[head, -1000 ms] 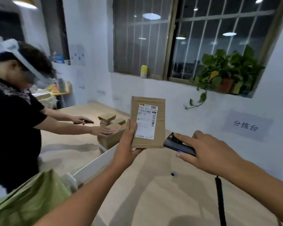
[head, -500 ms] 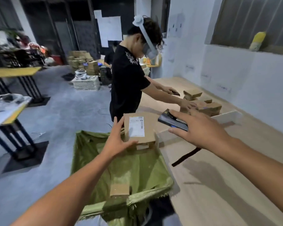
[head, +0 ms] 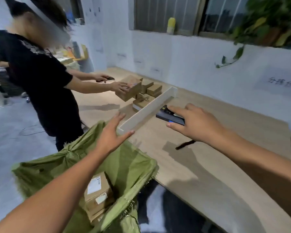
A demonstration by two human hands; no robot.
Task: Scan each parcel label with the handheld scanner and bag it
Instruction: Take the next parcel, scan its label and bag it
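Note:
My left hand (head: 112,134) hovers empty with fingers spread over the open green woven bag (head: 129,167) at the table's left edge. Inside the bag lie cardboard parcels (head: 97,190) with white labels facing up. My right hand (head: 194,125) holds the black handheld scanner (head: 170,116) above the wooden table (head: 200,174), its cord (head: 185,144) trailing below. More brown parcels (head: 147,94) are piled beyond a white divider board (head: 148,109).
Another person in a black shirt (head: 40,78) stands at the left, holding a parcel (head: 130,88) in one hand and a scanner (head: 106,79) in the other. A white wall with a sign (head: 280,84), a window and a plant (head: 265,26) lie behind the table.
My left hand has let go of the labelled parcel, which now lies in the green bag; the hand is empty and spread. My view swung back toward the table.

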